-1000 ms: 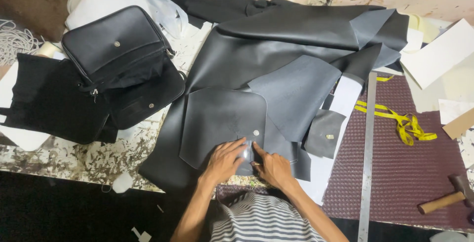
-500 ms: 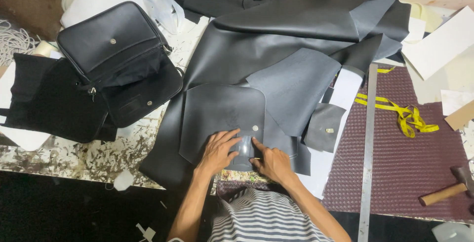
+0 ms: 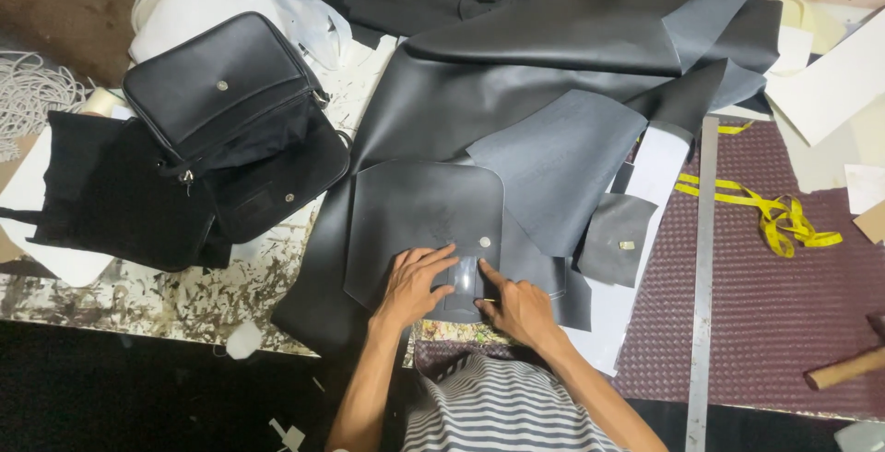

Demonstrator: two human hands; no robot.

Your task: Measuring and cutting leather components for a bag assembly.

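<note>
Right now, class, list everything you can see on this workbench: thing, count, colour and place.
leather flap panel: one, black, centre, under both hands
leather sheet: one large, black, folded across the top
small leather piece: one, black, right of the panel
finished bag: one, black, upper left
steel ruler: one, silver, upright on the right
measuring tape: one, yellow, right
textured mat: one, maroon, right
hammer handle: one, wooden, right edge
white rope: one coil, far left
left hand: flat on the panel
right hand: forefinger pointing at the panel's stud

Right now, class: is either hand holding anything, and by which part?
Nothing is gripped. The left hand lies flat on the flap piece; the right hand presses a fingertip on a small tab near its snap.
</note>
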